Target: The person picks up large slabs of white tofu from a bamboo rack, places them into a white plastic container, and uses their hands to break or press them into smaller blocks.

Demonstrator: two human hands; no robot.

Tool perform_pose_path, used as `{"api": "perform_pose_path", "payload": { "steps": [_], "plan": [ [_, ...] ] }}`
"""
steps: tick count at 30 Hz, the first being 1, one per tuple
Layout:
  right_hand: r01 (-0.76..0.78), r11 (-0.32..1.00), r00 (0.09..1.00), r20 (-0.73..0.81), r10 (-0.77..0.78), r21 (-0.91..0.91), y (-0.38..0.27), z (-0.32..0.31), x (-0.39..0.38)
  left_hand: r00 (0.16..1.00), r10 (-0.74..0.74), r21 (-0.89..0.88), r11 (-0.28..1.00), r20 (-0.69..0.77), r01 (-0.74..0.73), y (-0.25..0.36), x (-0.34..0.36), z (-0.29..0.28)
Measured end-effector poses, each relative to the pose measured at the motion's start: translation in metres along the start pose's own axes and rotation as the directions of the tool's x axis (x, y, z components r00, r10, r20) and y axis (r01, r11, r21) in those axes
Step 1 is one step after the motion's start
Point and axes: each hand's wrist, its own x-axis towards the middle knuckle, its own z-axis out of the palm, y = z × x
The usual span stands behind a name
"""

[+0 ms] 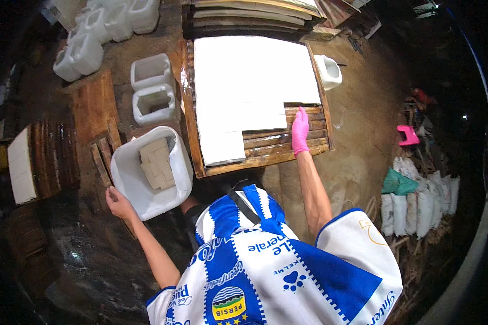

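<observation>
- Currently has the right hand [300, 132], in a pink glove, over bare slats of a wooden tray [276, 142]; grip flat, fingers straight and pressed together; cannot tell about contact with the slats.
- Has white slabs [249, 81] across most of that tray, near edge stepped, just beside the gloved fingertips.
- Has the bare left hand [120, 206] at the near left side of a white tub [183, 169], fingers curled; cannot tell about a grip on the tub or on the wooden strips [102, 162] alongside.
- Shows cream blocks [157, 164] inside the tub, low down and close together.
- Beyond the tub, shows two cut-open white containers [158, 118], left of the tray.
- Farther off, shows stacked trays [249, 23] behind the slabs; to the right, a pink stool [409, 135] near white sacks [412, 211] and a green sack [400, 183].
</observation>
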Motion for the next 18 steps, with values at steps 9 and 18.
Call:
{"api": "perform_pose_path", "payload": {
  "steps": [9,18],
  "plan": [
    [-0.391,0.864,0.905,0.301,0.3,0.316,0.002,0.026,-0.004,0.995,0.085,0.095,0.992,-0.044,-0.081,-0.029,0.011,0.006],
    [-0.464,0.873,0.48,0.871,0.103,0.152,-0.017,0.003,0.047,0.997,-0.03,0.171,0.985,0.068,0.018,-0.025,0.007,0.011]
  ]
}}
